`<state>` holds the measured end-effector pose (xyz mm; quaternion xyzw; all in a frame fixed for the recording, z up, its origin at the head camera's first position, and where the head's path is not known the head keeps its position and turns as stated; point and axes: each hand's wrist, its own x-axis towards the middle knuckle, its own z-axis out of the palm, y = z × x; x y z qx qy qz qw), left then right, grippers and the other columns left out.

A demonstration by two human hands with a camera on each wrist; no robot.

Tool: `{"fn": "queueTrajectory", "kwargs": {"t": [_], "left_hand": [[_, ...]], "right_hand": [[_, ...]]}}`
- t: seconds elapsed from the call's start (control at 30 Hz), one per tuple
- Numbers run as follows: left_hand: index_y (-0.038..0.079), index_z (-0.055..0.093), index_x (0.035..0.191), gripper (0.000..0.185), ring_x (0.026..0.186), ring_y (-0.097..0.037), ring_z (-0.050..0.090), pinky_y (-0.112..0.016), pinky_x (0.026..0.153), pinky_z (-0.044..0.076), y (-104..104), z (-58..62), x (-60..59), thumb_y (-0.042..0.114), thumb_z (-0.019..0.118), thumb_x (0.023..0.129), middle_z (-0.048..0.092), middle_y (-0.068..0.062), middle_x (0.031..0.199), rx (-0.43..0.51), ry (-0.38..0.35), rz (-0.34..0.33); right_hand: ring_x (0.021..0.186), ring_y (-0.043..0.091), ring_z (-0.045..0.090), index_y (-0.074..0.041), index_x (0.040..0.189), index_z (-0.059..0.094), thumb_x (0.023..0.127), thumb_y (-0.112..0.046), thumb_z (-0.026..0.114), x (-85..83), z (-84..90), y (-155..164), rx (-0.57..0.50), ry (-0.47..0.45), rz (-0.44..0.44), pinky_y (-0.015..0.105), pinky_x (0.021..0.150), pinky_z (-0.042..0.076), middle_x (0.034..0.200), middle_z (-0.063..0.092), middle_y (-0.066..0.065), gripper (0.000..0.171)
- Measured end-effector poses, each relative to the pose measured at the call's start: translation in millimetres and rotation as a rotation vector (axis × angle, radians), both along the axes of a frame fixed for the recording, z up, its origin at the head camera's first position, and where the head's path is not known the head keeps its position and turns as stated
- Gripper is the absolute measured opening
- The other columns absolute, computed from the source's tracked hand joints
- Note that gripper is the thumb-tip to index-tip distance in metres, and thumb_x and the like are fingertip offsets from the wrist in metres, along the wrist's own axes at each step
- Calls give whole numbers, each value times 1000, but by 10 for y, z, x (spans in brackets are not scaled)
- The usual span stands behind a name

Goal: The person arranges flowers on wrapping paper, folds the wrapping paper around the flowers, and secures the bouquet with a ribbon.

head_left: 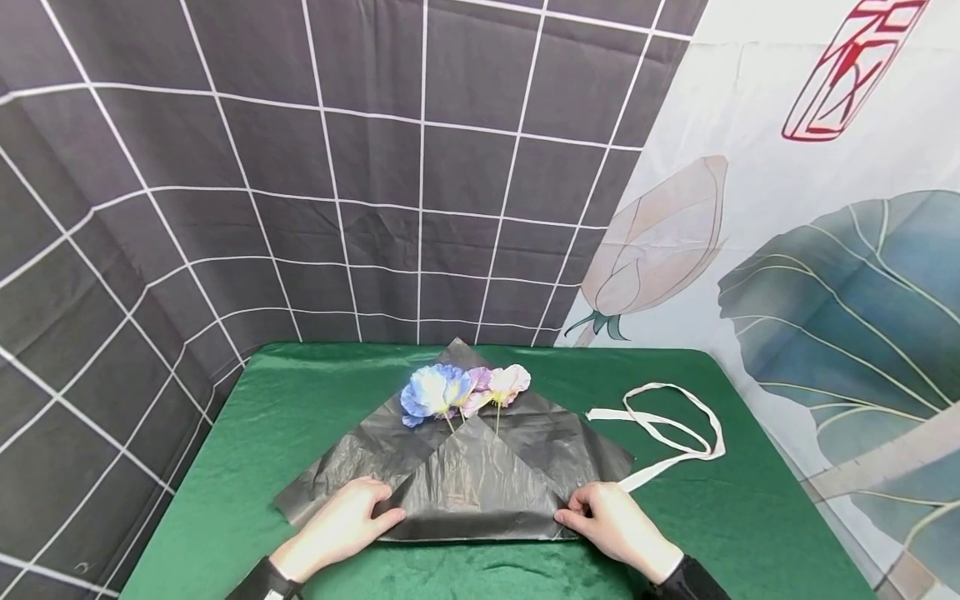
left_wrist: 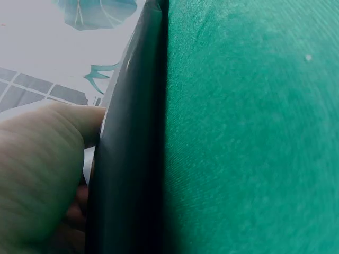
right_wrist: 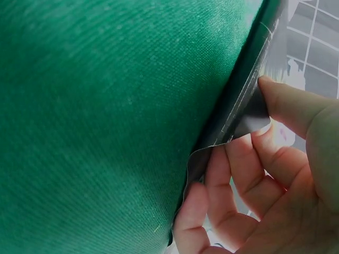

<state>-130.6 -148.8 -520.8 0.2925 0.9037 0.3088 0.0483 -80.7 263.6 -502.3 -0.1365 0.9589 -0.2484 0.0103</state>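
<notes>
A dark grey sheet of wrapping paper [head_left: 480,475] lies as a diamond on the green tablecloth [head_left: 315,408], its near corner folded up into a triangle. Artificial flowers [head_left: 457,390], blue, pink and cream, rest on its far part with their stems running under the fold. My left hand [head_left: 388,515] holds the left end of the folded near edge, the thumb [left_wrist: 74,119] against the paper [left_wrist: 127,159]. My right hand [head_left: 566,515] pinches the right end, thumb [right_wrist: 286,103] on top and curled fingers [right_wrist: 233,174] under the paper edge [right_wrist: 238,111].
A white ribbon [head_left: 675,429] lies looped on the cloth to the right of the paper. A dark grid-patterned backdrop [head_left: 337,167] and a lotus-print curtain [head_left: 825,275] hang close behind the table. Green cloth [left_wrist: 249,132] shows on both sides of the sheet.
</notes>
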Motion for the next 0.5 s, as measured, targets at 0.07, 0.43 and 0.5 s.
{"fn": "queueTrajectory", "kwargs": {"t": [0.07,0.43,0.5], "left_hand": [[19,41,64,46,60,1,29,-18,58,29,11,-4,7,38,71,93,28,18,63,-7,19,11],[21,43,67,43,66,0,32,-17,60,28,24,-55,68,34,79,85,25,20,67,-2,92,62],[23,48,74,36,69,1,35,-18,61,30,26,-70,81,33,80,85,32,20,69,-1,98,71]], "right_hand": [[52,-7,32,-28,57,47,87,-39,77,-5,-8,-3,3,-5,-8,14,52,30,57,36,-22,43],[54,-7,35,-29,57,51,82,-36,81,-29,-62,-23,29,42,-4,15,53,31,57,41,-22,40],[54,-7,36,-28,57,51,81,-35,81,-32,-65,-22,27,42,2,15,53,32,57,42,-22,39]]}}
